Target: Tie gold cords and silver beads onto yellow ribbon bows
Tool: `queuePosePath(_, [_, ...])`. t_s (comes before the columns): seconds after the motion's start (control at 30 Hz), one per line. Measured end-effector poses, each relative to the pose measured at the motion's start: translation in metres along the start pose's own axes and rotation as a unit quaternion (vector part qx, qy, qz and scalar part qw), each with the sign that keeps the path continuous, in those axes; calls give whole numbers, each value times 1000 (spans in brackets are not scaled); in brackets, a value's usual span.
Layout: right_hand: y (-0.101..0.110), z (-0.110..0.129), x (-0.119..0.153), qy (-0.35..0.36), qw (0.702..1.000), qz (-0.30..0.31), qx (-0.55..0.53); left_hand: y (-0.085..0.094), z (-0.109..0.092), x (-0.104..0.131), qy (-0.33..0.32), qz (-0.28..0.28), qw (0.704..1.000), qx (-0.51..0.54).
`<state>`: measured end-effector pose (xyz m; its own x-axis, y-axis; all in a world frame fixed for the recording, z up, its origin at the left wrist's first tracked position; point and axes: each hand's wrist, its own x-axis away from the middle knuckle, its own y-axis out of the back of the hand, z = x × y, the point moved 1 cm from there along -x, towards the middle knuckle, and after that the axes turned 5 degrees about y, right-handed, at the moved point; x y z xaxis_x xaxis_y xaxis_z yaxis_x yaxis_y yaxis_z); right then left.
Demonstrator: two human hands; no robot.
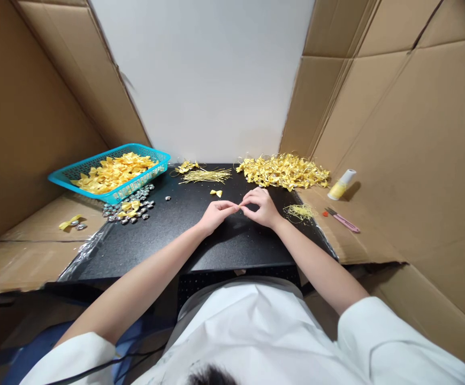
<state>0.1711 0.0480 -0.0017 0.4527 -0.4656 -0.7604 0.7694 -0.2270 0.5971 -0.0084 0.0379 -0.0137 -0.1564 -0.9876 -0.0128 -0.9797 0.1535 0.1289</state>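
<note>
My left hand (216, 215) and my right hand (259, 207) meet fingertip to fingertip above the black tabletop (155, 246). Both are closed in a pinch, and whatever lies between the fingertips is too small or hidden to make out. Just beyond them a single yellow ribbon bow (216, 193) lies on the table. Behind that bow is a bundle of thin yellow ties (208, 175), laid roughly side by side. A large heap of yellow bows with ties (284, 170) sits past my right hand.
A turquoise basket (55, 177) of yellow bows stands at the left, with silver domed buttons (146, 216) before it. To the right are yellow tie scraps (301, 213), pink-handled snips (343, 220) and a yellow thread spool (341, 185). Cardboard walls (425, 133) rise on both sides.
</note>
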Motion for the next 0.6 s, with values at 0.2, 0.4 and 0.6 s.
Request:
queuePosePath(0.2, [-1, -3, 1, 8, 1000, -11, -2, 0, 2, -2, 2, -6, 1000, -5])
queuePosePath(0.4, [0, -5, 0, 3, 1000, -7, -6, 0, 1, -1, 3, -11, 1000, -8])
queuePosePath(0.6, [2, -5, -1, -3, 1000, -6, -11, 0, 1, -2, 5, -13, 1000, -3])
